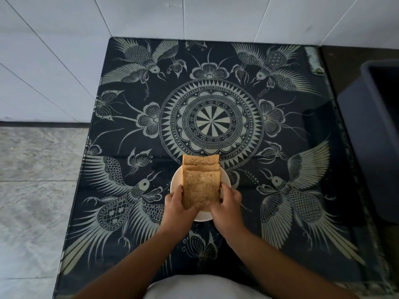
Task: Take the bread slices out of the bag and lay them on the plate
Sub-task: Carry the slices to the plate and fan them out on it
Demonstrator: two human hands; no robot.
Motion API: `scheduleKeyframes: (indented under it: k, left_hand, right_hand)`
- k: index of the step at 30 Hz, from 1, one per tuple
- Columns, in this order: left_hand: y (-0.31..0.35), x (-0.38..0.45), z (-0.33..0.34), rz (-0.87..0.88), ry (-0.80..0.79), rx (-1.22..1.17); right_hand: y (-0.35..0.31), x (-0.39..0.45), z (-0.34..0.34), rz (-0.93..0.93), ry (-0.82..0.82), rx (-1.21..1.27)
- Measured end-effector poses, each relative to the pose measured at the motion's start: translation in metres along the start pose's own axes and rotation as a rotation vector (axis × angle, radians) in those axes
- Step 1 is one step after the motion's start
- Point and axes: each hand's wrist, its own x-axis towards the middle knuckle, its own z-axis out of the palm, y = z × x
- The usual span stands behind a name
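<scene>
A small white plate (176,180) sits on the dark patterned table in front of me. Brown bread slices lie overlapped on it, the far ones (200,161) sticking out past the plate's far rim. The top slice (200,188) is held at its near corners by both hands. My left hand (178,205) pinches its left edge and my right hand (228,203) pinches its right edge. No bag is in view.
The table (280,190) has a glass top over a dark cloth with pale bird and mandala patterns. A dark blue-grey bin (375,130) stands at its right. White tiled walls (64,50) close off the far side and left. The stone floor (32,180) lies at the left.
</scene>
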Motion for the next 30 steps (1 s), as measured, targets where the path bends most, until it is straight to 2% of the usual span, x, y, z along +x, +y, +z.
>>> scheduleKeyframes:
  k: [13, 18, 30]
  left_hand:
    - [-0.008, -0.011, -0.006, 0.003, -0.061, 0.047]
    - [-0.008, -0.012, -0.008, 0.034, -0.091, 0.007]
    - [-0.007, -0.024, -0.009, 0.056, -0.06, 0.018]
  right_hand:
    - [0.004, -0.011, 0.003, 0.026, -0.043, -0.086]
    - [0.002, -0.011, 0.003, 0.027, -0.05, -0.025]
    - [0.01, -0.018, 0.001, 0.004, -0.06, -0.123]
